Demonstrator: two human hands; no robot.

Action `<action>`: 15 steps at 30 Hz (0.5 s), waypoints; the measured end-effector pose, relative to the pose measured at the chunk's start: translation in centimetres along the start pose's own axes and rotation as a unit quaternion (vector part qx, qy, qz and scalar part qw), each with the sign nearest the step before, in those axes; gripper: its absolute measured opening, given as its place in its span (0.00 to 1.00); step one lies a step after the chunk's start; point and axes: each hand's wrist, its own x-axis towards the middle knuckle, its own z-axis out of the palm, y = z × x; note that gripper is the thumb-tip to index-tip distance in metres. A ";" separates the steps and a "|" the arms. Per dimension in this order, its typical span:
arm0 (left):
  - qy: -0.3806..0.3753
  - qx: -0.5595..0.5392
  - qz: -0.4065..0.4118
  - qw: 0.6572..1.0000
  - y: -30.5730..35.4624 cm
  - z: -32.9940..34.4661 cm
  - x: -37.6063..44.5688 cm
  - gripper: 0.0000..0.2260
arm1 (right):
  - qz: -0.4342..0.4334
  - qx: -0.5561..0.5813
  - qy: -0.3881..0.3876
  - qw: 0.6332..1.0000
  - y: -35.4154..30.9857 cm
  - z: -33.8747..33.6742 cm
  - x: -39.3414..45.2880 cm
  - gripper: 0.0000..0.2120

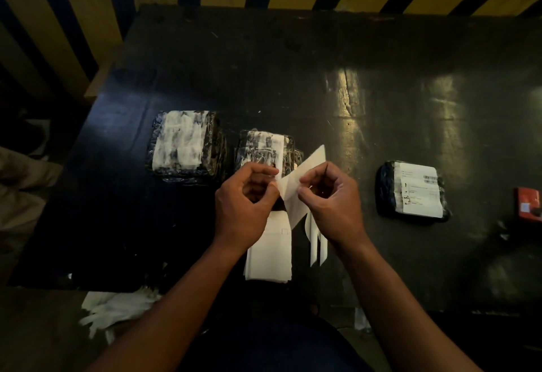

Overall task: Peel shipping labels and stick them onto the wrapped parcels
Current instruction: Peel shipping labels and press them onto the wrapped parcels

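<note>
From the left, two wrapped parcels [187, 144] [265, 149] seem to await clean labels, while our left hand [245, 204] and right hand [333, 201] pinch a label sheet [303, 178] mid-peel above the stack [269, 251], and the right parcel [413, 190] looks labelled.

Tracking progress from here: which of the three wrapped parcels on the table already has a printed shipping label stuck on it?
The right parcel, lying apart from the hands: its white label shows printed lines and a barcode. The left parcel and middle parcel show only blotchy white wrapping.
</note>
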 end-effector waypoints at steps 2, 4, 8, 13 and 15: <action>0.010 0.003 -0.009 1.000 -0.3 -0.1 0.0 0.08 | -0.006 -0.019 0.003 1.000 0.6 -0.2 0.1 0.07; 0.021 0.002 -0.018 1.000 -0.5 -0.2 0.0 0.09 | -0.010 -0.052 0.006 0.999 1.2 -0.4 0.0 0.08; 0.039 -0.006 -0.032 0.999 -1.1 -0.6 0.1 0.07 | -0.032 -0.101 0.026 0.994 2.5 -1.2 0.1 0.11; 0.036 -0.005 -0.049 0.998 -2.1 -0.7 0.3 0.08 | -0.029 -0.160 0.049 0.985 4.4 -2.6 0.7 0.09; 0.028 -0.014 -0.063 0.998 -2.4 -0.6 0.3 0.08 | -0.004 -0.198 0.044 0.979 5.7 -3.2 0.8 0.08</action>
